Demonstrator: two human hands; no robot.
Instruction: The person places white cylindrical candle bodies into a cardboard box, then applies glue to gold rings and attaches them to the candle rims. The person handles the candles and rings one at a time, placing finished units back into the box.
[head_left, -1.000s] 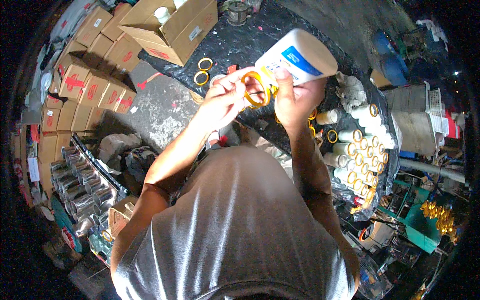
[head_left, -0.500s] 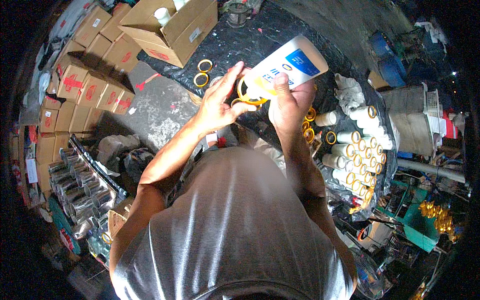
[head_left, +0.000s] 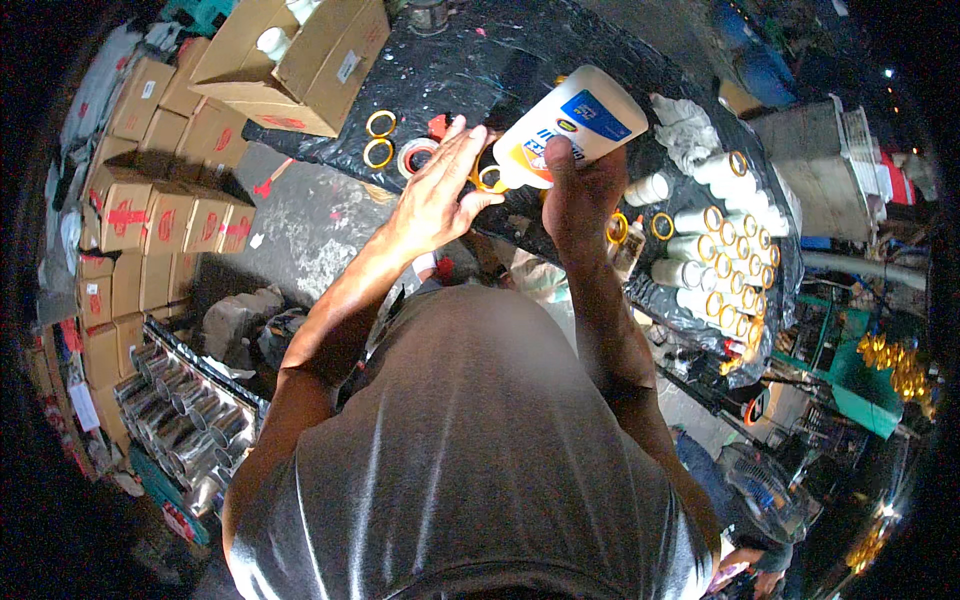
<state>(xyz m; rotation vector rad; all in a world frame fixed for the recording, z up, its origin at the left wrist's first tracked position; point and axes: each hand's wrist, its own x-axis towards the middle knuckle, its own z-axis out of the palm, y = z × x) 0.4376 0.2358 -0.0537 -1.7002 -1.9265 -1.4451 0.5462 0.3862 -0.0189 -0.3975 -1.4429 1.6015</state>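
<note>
My right hand (head_left: 580, 195) grips a large white glue bottle (head_left: 610, 120) with a blue and orange label. The bottle is tilted, and its nozzle end points down and left at a golden ring (head_left: 490, 180). My left hand (head_left: 440, 195) is at that ring, fingers stretched along its far left side and thumb at its near edge. Part of the ring is hidden behind the bottle and fingers. Just left of this hand lie a red-and-white roll (head_left: 415, 157) and two more golden rings (head_left: 379, 140) on the black plastic sheet (head_left: 450, 75).
White tubes with golden rims (head_left: 715, 265) lie stacked at the right, beside a small glue bottle (head_left: 628, 250). An open carton (head_left: 310, 75) stands far left, with stacked cartons (head_left: 165, 215) beyond. Silvery cylinders (head_left: 190, 410) fill a rack at lower left. A fan (head_left: 765, 490) and another person's hand show lower right.
The view has shifted, so the surroundings sit differently. The bottle stays tilted in my right hand over the ring. The red-and-white roll beside my left hand now shows.
</note>
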